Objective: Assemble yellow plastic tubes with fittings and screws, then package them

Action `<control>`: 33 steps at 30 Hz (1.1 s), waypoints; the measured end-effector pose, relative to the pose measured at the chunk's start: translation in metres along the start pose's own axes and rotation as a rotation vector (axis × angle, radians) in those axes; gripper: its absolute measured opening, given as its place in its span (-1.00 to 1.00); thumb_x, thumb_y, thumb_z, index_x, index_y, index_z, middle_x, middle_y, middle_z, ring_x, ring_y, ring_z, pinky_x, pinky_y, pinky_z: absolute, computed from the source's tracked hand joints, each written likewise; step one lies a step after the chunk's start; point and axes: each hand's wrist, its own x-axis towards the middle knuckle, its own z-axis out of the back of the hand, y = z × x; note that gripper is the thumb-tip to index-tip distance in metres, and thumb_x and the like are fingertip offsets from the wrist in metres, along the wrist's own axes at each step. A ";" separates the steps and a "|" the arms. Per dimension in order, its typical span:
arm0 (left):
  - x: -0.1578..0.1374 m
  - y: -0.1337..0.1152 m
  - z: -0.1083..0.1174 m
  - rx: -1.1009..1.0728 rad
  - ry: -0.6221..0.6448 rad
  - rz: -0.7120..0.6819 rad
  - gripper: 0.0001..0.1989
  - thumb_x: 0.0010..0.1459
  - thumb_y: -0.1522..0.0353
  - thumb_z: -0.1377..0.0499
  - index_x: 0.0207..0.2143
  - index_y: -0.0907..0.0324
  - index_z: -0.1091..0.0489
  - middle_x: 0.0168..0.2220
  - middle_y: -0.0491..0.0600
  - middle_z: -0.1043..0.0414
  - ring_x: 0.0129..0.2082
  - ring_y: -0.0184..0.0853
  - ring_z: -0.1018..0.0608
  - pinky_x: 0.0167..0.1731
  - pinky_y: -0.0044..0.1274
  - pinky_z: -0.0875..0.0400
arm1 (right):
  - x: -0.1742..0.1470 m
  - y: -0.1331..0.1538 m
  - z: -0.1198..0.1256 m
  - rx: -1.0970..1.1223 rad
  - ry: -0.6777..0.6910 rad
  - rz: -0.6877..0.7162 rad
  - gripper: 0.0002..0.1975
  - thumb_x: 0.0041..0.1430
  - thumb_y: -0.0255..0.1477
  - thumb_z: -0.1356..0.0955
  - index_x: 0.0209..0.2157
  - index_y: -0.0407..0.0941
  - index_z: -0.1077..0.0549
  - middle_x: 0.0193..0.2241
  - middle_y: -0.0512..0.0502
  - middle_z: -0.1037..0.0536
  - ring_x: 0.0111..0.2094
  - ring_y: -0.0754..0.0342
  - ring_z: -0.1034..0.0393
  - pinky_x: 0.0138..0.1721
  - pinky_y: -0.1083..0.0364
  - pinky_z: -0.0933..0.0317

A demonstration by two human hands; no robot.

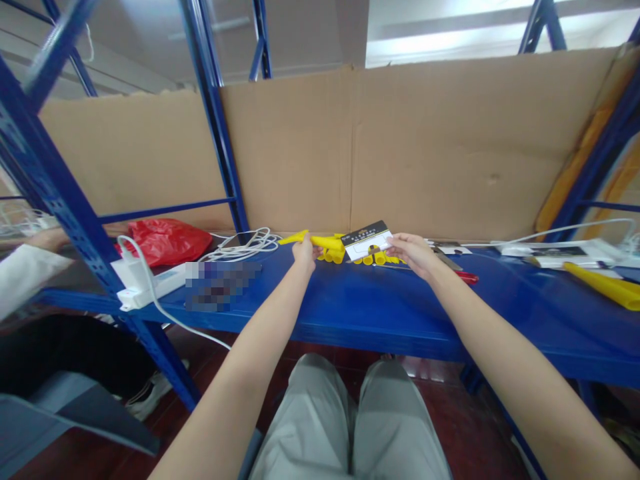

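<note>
My left hand (304, 252) is closed around a yellow rolled piece (294, 238), which sticks out to the left past my fingers. My right hand (414, 253) pinches the right edge of a black-and-white printed card (367, 243), which has a rounded notch in its lower edge and is tilted above the shelf. Under and between the hands lie several yellow rolls (333, 255), partly covered by the card and the left hand. Just right of the right hand, a red-handled tool (467, 277) lies on the blue shelf (370, 300).
A red plastic bag (167, 241), coiled white cables (245, 244) and a white power strip (170, 280) lie on the left. Blue posts (213, 113) and a cardboard wall (425, 147) bound the shelf. Another yellow roll (603, 285) rests right. A co-worker's sleeve (30, 273) shows at far left.
</note>
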 end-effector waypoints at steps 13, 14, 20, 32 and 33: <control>-0.005 0.007 -0.003 0.138 0.239 0.072 -0.85 0.29 0.43 -0.11 -0.25 0.35 -0.43 -0.67 -0.07 -0.39 -0.74 -0.44 -0.44 -0.70 -0.68 -0.29 | -0.004 -0.006 -0.017 0.032 0.053 0.002 -0.86 0.09 -0.54 -0.46 -0.51 -0.14 -0.47 -0.41 -0.08 -0.64 -0.43 0.12 -0.57 -0.20 0.12 -0.46; -0.006 0.008 -0.004 0.139 0.243 0.071 -0.85 0.30 0.43 -0.10 -0.26 0.35 -0.43 -0.68 -0.08 -0.37 -0.74 -0.44 -0.44 -0.70 -0.68 -0.29 | -0.004 -0.006 -0.017 0.031 0.059 0.004 -0.86 0.10 -0.54 -0.46 -0.51 -0.14 -0.47 -0.40 -0.08 -0.65 -0.42 0.11 -0.57 -0.20 0.11 -0.46; -0.004 0.012 -0.005 0.141 0.310 0.120 -0.82 0.32 0.43 -0.06 -0.21 0.32 -0.44 -0.69 -0.10 -0.36 -0.73 -0.43 -0.42 -0.66 -0.66 -0.33 | -0.002 -0.010 -0.015 0.037 0.093 0.036 -0.83 0.09 -0.48 -0.47 -0.49 -0.13 -0.43 -0.37 -0.09 -0.65 -0.36 0.05 -0.59 -0.16 0.07 -0.47; 0.013 0.026 -0.006 0.103 0.456 0.205 -0.82 0.29 0.39 -0.08 -0.23 0.27 -0.46 -0.51 0.02 -0.54 -0.61 -0.36 -0.55 -0.55 -0.60 -0.45 | -0.002 -0.009 -0.016 -0.030 0.083 0.045 -0.81 0.01 -0.39 -0.50 -0.47 -0.10 -0.42 -0.46 -0.03 -0.62 -0.35 0.03 -0.59 -0.14 0.04 -0.45; 0.013 0.027 -0.007 0.103 0.467 0.212 -0.83 0.28 0.41 -0.09 -0.22 0.27 -0.47 -0.47 0.04 -0.56 -0.57 -0.35 -0.58 -0.51 -0.59 -0.47 | -0.002 -0.009 -0.017 -0.039 0.075 0.046 -0.81 0.01 -0.40 -0.50 -0.48 -0.10 -0.42 -0.46 -0.02 -0.62 -0.36 0.04 -0.59 -0.15 0.05 -0.46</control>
